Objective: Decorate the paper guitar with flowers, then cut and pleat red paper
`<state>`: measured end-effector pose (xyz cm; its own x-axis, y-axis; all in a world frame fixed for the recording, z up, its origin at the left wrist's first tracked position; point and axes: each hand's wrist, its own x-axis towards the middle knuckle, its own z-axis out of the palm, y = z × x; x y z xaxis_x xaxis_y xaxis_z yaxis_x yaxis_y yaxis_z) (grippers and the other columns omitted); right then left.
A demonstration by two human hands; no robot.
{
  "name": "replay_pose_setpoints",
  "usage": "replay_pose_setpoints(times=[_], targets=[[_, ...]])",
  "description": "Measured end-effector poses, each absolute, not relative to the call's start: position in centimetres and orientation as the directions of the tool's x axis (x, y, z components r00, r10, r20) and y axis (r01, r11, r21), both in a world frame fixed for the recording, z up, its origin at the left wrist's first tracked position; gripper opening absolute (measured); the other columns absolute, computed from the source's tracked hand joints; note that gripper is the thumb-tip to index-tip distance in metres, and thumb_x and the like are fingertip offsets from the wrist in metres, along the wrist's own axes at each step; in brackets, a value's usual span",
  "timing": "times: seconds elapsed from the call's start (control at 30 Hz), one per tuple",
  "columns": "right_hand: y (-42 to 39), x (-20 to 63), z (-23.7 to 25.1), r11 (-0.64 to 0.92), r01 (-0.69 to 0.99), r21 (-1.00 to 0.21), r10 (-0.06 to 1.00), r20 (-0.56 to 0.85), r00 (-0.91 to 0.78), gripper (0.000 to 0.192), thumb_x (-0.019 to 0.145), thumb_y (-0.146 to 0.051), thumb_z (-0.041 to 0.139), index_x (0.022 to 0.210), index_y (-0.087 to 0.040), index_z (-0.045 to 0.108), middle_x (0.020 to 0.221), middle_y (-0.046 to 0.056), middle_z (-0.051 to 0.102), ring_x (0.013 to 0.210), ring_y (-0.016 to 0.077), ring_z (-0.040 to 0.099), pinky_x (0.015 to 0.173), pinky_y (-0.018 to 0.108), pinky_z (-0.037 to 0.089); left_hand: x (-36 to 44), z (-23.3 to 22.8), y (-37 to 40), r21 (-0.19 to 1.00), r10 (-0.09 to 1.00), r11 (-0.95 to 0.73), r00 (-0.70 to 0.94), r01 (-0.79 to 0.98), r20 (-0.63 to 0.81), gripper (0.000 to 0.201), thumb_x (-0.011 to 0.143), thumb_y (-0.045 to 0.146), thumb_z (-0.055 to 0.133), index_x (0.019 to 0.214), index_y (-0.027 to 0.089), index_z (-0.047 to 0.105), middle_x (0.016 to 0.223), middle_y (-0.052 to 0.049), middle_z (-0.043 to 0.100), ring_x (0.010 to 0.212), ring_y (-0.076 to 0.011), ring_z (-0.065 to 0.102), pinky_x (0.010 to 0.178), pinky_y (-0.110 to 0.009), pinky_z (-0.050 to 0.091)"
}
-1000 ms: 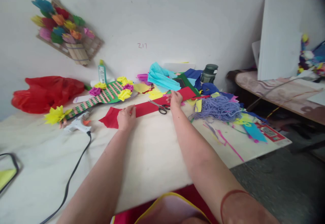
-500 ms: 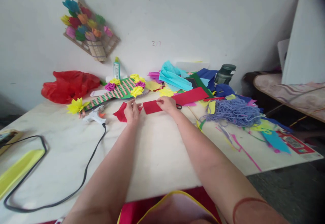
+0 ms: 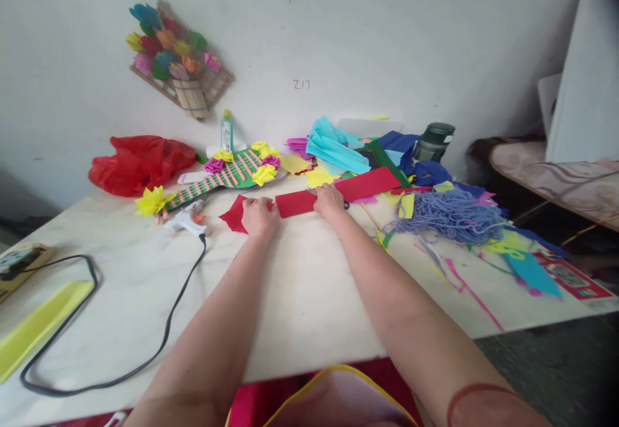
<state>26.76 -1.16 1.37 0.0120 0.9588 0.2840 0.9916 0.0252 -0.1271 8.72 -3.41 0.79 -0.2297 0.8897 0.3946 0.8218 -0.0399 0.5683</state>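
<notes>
A long red paper strip (image 3: 367, 184) lies across the far middle of the pale table (image 3: 300, 285). My left hand (image 3: 260, 215) presses down on its left end, fingers bent over the paper. My right hand (image 3: 329, 200) lies on the strip's middle, curled over a pair of black-handled scissors (image 3: 345, 205). Only the handle and a blade tip show beside the hand.
A white glue gun (image 3: 186, 220) with a black cord (image 3: 159, 343) lies to the left, near a green striped craft with paper flowers (image 3: 227, 172) and a red plastic bag (image 3: 140, 162). Coloured paper scraps, purple yarn (image 3: 449, 214) and a dark jar (image 3: 432, 142) crowd the right. A yellow tray (image 3: 33, 327) sits at the near left.
My right hand has slid left along the red strip and come down over the scissors. My left hand stays on the strip's left end. The view has turned left.
</notes>
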Motion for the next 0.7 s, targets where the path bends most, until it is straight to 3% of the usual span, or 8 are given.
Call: replay_pose_setpoints(times=[0.13,0.27,0.7], targets=[[-1.23,26.76,1.45,0.054,0.993,-0.107,0.956,0.293,-0.020,0.031,0.076,-0.012,0.050,0.105,-0.013,0.061,0.106,0.014,0.057,0.102,0.0259,0.049,0.081,0.032,0.042,8.96,0.49,-3.48,0.442,0.874,-0.145,-0.095,0.885,0.477,0.024,0.072,0.044,0.056,0.075,0.022,0.065,0.098,-0.011,0.063,0.113,-0.0338,0.041,0.086,-0.048,0.040],[-1.25,26.64,1.47,0.043,0.994,-0.098,0.956,0.293,-0.012,0.031,0.075,-0.013,0.052,0.104,-0.012,0.061,0.105,0.015,0.057,0.102,0.0265,0.049,0.080,0.033,0.042,9.16,0.07,-3.15,0.384,0.901,-0.111,-0.070,0.917,0.429,0.026,0.067,0.046,0.061,0.072,0.021,0.063,0.103,-0.013,0.061,0.112,-0.0374,0.041,0.085,-0.051,0.038],[-1.23,26.12,1.84,-0.032,0.993,-0.114,0.959,0.277,0.063,0.031,0.077,-0.013,0.050,0.108,-0.011,0.057,0.104,0.018,0.057,0.102,0.0271,0.050,0.079,0.033,0.042,9.33,0.02,-2.94,0.454,0.928,-0.057,-0.120,0.889,0.352,0.026,0.066,0.046,0.063,0.065,0.021,0.061,0.112,-0.011,0.057,0.114,-0.0368,0.039,0.089,-0.050,0.035]])
